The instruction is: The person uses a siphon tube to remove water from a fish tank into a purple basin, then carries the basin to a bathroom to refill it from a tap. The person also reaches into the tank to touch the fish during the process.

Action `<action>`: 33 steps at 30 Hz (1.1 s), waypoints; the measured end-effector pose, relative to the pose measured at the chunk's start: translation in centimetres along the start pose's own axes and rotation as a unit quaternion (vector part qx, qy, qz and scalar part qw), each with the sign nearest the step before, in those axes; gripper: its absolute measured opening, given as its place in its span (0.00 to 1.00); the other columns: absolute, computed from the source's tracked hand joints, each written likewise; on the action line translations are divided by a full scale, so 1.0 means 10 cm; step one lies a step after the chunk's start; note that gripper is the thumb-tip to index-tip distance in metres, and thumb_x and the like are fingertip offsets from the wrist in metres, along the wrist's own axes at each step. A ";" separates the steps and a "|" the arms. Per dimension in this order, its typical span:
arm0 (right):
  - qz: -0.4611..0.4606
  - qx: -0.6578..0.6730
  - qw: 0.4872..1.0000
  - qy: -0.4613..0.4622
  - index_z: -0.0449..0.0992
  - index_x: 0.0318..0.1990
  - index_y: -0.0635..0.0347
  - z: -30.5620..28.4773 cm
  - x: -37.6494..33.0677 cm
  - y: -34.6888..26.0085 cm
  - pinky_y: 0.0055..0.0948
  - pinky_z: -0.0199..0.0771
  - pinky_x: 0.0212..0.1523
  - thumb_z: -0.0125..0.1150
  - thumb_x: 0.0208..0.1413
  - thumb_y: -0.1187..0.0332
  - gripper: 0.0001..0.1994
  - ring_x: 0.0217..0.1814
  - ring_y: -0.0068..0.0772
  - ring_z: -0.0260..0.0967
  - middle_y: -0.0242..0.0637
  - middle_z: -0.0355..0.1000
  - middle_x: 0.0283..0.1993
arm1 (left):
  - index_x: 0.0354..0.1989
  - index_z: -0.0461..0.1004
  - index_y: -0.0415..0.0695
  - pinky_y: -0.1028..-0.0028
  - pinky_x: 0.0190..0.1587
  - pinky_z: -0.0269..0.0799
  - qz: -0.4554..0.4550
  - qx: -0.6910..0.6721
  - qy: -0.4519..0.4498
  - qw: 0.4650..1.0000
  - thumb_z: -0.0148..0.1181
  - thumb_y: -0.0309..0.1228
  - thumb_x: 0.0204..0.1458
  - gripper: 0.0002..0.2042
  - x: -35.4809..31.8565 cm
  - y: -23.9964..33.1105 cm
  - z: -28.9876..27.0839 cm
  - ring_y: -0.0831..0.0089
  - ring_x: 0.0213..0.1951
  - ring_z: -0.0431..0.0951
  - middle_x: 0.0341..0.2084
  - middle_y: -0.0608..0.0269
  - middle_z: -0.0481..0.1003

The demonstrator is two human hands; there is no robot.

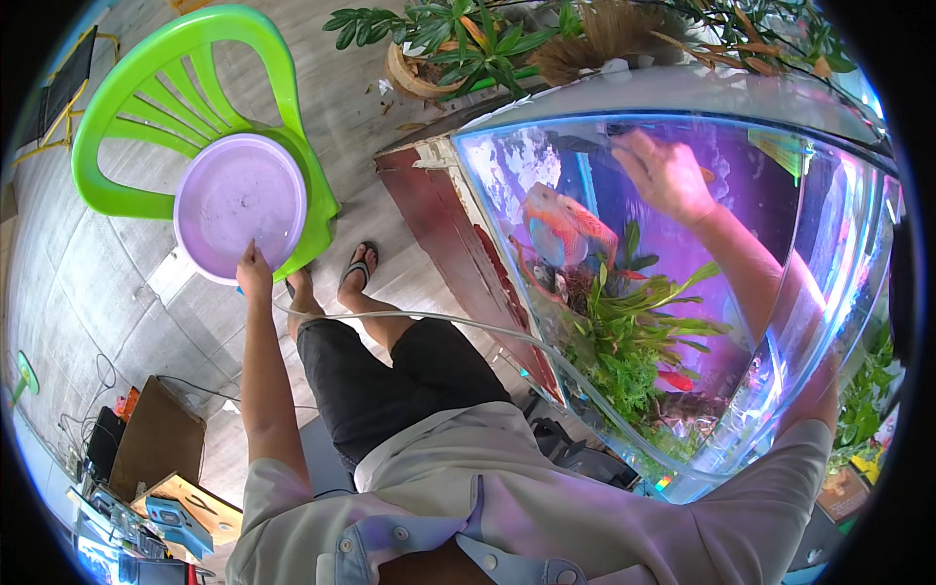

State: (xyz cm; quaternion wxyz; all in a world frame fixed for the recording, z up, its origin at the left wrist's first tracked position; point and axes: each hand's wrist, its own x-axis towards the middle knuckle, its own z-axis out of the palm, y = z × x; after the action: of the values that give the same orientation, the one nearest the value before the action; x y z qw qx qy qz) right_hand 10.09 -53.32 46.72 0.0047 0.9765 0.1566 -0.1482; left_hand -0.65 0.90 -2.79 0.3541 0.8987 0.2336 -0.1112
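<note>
A leafy green plant [492, 60] grows in a round tan pot [408, 72] at the top. Just beside it is a bushy brown clump [597, 44]. The floor [107, 249] is pale gray. At the lower left are a big brown panel [158, 439] and a little blue box [180, 525]. A yellow frame [71, 115] is at the upper left.

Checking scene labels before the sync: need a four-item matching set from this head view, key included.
1. basin
2. chair
3. left hand
4. clear hose

A. at the near rim of a lilac container
B. passing across the person's legs toward the fish tank
C. resting on a seat
D. bright green, with a slatted back

Pairs: 1-C, 2-D, 3-A, 4-B
</note>
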 end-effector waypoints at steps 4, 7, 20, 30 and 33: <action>-0.062 -0.028 0.997 -0.023 0.74 0.42 0.59 0.20 -0.21 0.09 0.43 0.75 0.30 0.61 0.59 0.68 0.07 0.31 0.49 0.76 0.44 0.76 0.30 | 0.55 0.77 0.42 0.59 0.47 0.72 -0.029 0.003 -0.025 0.999 0.51 0.36 0.61 0.18 -0.02 0.10 -0.04 0.52 0.42 0.79 0.37 0.44 0.78; -0.055 -0.013 0.998 -0.030 0.74 0.41 0.58 0.14 -0.29 0.08 0.42 0.75 0.29 0.62 0.57 0.69 0.07 0.30 0.48 0.76 0.43 0.76 0.28 | 0.54 0.77 0.43 0.57 0.52 0.73 -0.043 0.004 -0.038 0.998 0.51 0.36 0.61 0.18 -0.05 0.20 -0.10 0.47 0.48 0.79 0.43 0.41 0.79; -0.019 -0.085 0.996 -0.023 0.73 0.39 0.56 0.15 -0.42 0.25 0.44 0.73 0.26 0.59 0.60 0.66 0.05 0.26 0.49 0.74 0.42 0.75 0.26 | 0.54 0.77 0.42 0.59 0.50 0.73 -0.048 -0.008 -0.039 0.998 0.51 0.36 0.61 0.18 -0.04 0.16 -0.10 0.49 0.46 0.80 0.42 0.42 0.79; -0.007 -0.110 0.994 0.000 0.72 0.39 0.58 0.16 -0.39 0.24 0.45 0.74 0.25 0.59 0.60 0.66 0.06 0.26 0.50 0.73 0.43 0.74 0.27 | 0.54 0.78 0.42 0.59 0.49 0.74 -0.037 -0.008 -0.032 0.999 0.51 0.35 0.61 0.17 -0.06 0.21 -0.13 0.50 0.46 0.81 0.42 0.43 0.79; -0.013 -0.110 0.994 -0.001 0.71 0.39 0.58 0.15 -0.37 0.25 0.45 0.74 0.25 0.59 0.60 0.66 0.06 0.26 0.51 0.73 0.43 0.74 0.27 | 0.54 0.78 0.43 0.59 0.48 0.74 -0.044 -0.005 -0.036 0.998 0.51 0.36 0.61 0.17 -0.05 0.22 -0.12 0.50 0.45 0.81 0.41 0.42 0.80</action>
State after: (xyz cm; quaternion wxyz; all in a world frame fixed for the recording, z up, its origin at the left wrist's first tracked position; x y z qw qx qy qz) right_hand 7.07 -56.94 46.29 0.1098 0.9678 0.1848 -0.1310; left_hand 0.03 0.19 -0.46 0.3612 0.8814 0.2602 -0.1582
